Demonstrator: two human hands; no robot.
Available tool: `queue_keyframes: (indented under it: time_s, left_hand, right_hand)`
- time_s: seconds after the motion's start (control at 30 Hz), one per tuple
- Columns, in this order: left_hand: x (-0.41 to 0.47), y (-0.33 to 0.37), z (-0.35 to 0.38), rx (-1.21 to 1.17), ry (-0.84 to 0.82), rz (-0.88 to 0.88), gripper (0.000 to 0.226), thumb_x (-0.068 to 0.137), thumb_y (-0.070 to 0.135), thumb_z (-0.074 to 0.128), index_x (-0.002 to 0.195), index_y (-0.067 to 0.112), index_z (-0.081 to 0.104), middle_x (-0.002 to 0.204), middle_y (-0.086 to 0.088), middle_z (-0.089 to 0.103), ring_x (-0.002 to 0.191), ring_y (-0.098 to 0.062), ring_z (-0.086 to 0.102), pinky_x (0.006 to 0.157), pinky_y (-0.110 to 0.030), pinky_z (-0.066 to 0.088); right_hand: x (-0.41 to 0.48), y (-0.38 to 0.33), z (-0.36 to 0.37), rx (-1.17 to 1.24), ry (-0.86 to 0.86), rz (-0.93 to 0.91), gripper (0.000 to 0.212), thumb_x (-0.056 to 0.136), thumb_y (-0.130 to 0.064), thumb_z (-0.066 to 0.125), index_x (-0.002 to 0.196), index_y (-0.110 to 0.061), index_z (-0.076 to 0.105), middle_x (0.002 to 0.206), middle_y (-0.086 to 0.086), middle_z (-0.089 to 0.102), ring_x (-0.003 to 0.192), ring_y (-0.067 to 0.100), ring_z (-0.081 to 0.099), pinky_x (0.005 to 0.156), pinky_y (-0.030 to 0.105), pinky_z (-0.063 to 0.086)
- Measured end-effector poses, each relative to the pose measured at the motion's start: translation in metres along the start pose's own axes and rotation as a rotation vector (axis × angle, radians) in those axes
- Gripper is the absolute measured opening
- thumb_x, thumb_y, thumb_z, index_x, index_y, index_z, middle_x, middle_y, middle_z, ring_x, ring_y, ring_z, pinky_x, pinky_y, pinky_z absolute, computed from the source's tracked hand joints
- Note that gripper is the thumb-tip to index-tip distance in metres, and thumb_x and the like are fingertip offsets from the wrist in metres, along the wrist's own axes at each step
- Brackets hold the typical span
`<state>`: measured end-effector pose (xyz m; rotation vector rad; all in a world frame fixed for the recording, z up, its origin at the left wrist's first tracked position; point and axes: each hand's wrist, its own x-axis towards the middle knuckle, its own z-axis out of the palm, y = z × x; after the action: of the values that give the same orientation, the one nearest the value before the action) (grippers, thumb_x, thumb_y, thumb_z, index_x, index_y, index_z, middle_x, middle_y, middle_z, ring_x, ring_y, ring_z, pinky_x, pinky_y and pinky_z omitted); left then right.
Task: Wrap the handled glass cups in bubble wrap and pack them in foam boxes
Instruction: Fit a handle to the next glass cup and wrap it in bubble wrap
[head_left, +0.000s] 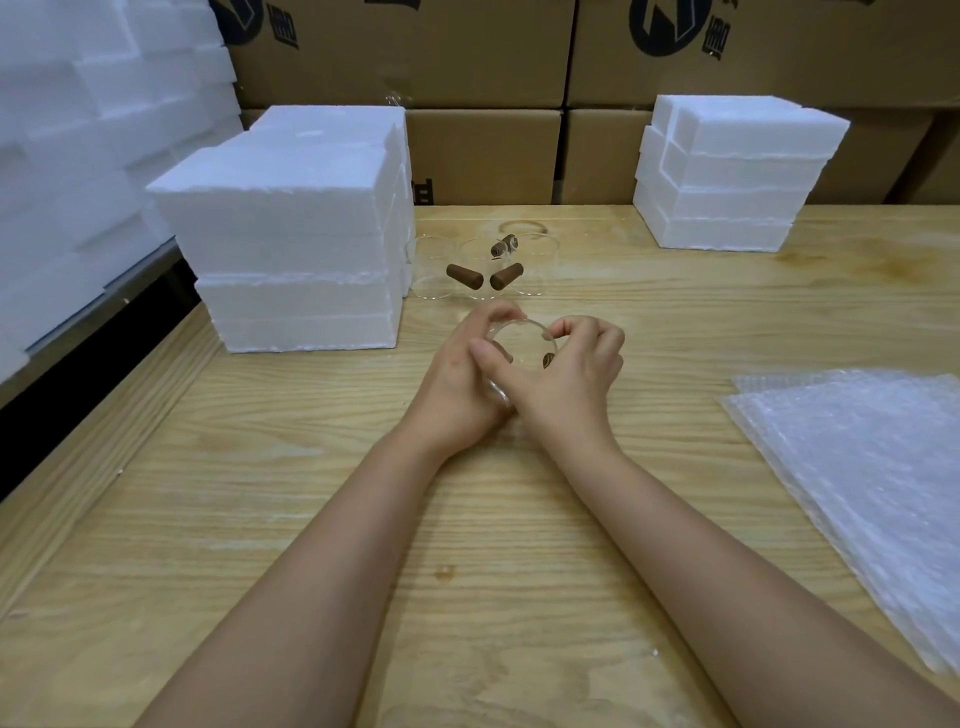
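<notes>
Both hands meet over the middle of the wooden table, and between them is one glass cup. The left hand curls round its left wall and the right hand wraps the other side, its thumb lying across toward the left hand. The fingers are bent close to the glass, so it is a snug two-handed hold with nothing loose in it. The round rim shows in the gap between the fingertips, facing up and a bit toward me. The short brown handle sits on the right-hand side, half hidden. I cannot tell whether the base touches the table.

What matters next, I'd say, is the bubble wrap — a stack of sheets lying flat at the right edge, well apart from the cup and nearer the right hand. That hand looks the natural one to fetch a sheet while the left keeps the cup.

Three more cups wait at the back, just beside the left stack of foam boxes — a second stack stands far right, before brown cartons.
</notes>
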<state>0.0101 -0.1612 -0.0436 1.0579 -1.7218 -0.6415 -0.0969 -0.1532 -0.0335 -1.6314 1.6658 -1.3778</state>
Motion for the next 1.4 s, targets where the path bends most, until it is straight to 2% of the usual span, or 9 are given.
queue_keyframes:
  time_s: [0.17,0.3,0.47,0.67,0.8,0.87,1.0,1.2,1.4]
  left_hand:
    - [0.000,-0.001,-0.002,-0.065,0.059,-0.030,0.069,0.069,0.000,0.075,0.108,0.048,0.044,0.114,0.024,0.053,0.086,-0.009,0.058,0.074,-0.027,0.054]
    - [0.003,-0.001,-0.005,-0.222,0.118,-0.083,0.075,0.063,0.003,0.088,0.109,0.042,0.044,0.114,0.017,0.055,0.085,-0.013,0.059,0.073,-0.029,0.055]
    - [0.003,-0.002,-0.007,-0.331,0.068,-0.065,0.072,0.062,-0.004,0.086,0.113,0.027,0.045,0.121,-0.003,0.054,0.085,-0.003,0.057,0.073,-0.024,0.053]
    - [0.002,-0.002,-0.009,-0.369,0.017,-0.125,0.113,0.062,0.004,0.086,0.149,0.032,0.019,0.127,-0.002,0.054,0.085,-0.010,0.065,0.080,-0.033,0.057]
    - [0.001,-0.001,-0.010,-0.339,-0.045,-0.089,0.134,0.059,0.012,0.090,0.148,0.048,-0.003,0.141,0.021,0.042,0.115,-0.009,0.061,0.086,-0.034,0.056]
    - [0.001,0.000,-0.010,-0.319,-0.045,-0.073,0.133,0.061,0.011,0.088,0.144,0.056,-0.005,0.150,0.007,0.034,0.116,-0.012,0.060,0.087,-0.032,0.055]
    - [0.002,0.002,-0.009,-0.302,-0.012,-0.061,0.116,0.067,0.000,0.084,0.136,0.065,0.016,0.149,0.001,0.034,0.105,-0.012,0.063,0.081,-0.023,0.054]
    - [0.003,-0.001,-0.009,-0.280,-0.014,-0.082,0.080,0.066,0.004,0.085,0.125,0.047,0.050,0.121,-0.001,0.056,0.084,-0.014,0.070,0.075,-0.020,0.053]
    - [0.002,0.001,-0.008,-0.271,0.022,-0.113,0.078,0.066,0.000,0.084,0.129,0.033,0.051,0.113,-0.002,0.056,0.080,-0.013,0.069,0.076,-0.023,0.055]
  right_hand:
    - [0.000,0.004,-0.004,0.043,-0.044,-0.124,0.077,0.058,-0.053,0.078,0.111,-0.009,0.043,0.120,0.004,0.031,0.114,0.019,0.040,0.099,0.025,0.035]
    - [0.011,0.010,-0.022,0.519,-0.113,-0.104,0.018,0.087,-0.014,0.067,0.097,-0.016,0.052,0.103,0.006,0.053,0.081,-0.003,0.057,0.072,0.015,0.045]
    - [0.019,0.017,-0.031,0.654,-0.242,-0.126,0.026,0.087,0.012,0.056,0.092,-0.013,0.058,0.084,0.005,0.064,0.076,0.002,0.063,0.067,0.018,0.049]
    - [0.022,0.013,-0.031,0.741,-0.102,-0.056,0.014,0.088,0.004,0.060,0.088,-0.010,0.059,0.073,0.000,0.065,0.060,0.009,0.060,0.058,0.021,0.049]
    - [0.025,0.012,-0.031,0.805,-0.028,0.053,0.009,0.090,-0.009,0.064,0.080,-0.010,0.061,0.070,0.003,0.069,0.052,0.012,0.054,0.051,0.021,0.045]
    - [0.027,0.013,-0.030,0.813,0.007,0.128,0.018,0.089,-0.017,0.066,0.073,-0.010,0.061,0.065,0.003,0.069,0.048,0.011,0.051,0.046,0.019,0.041]
    - [0.027,0.014,-0.026,0.836,0.020,0.269,0.025,0.089,-0.021,0.067,0.069,-0.007,0.062,0.058,0.002,0.067,0.042,0.008,0.049,0.039,0.018,0.037]
    - [0.026,0.015,-0.027,0.723,0.007,0.325,0.029,0.089,-0.031,0.067,0.071,-0.008,0.064,0.054,-0.002,0.064,0.043,0.009,0.051,0.040,0.019,0.038]
    - [0.018,0.004,-0.020,0.475,0.027,0.170,0.042,0.084,-0.054,0.061,0.105,-0.018,0.059,0.088,-0.003,0.065,0.083,0.011,0.060,0.084,0.050,0.053]
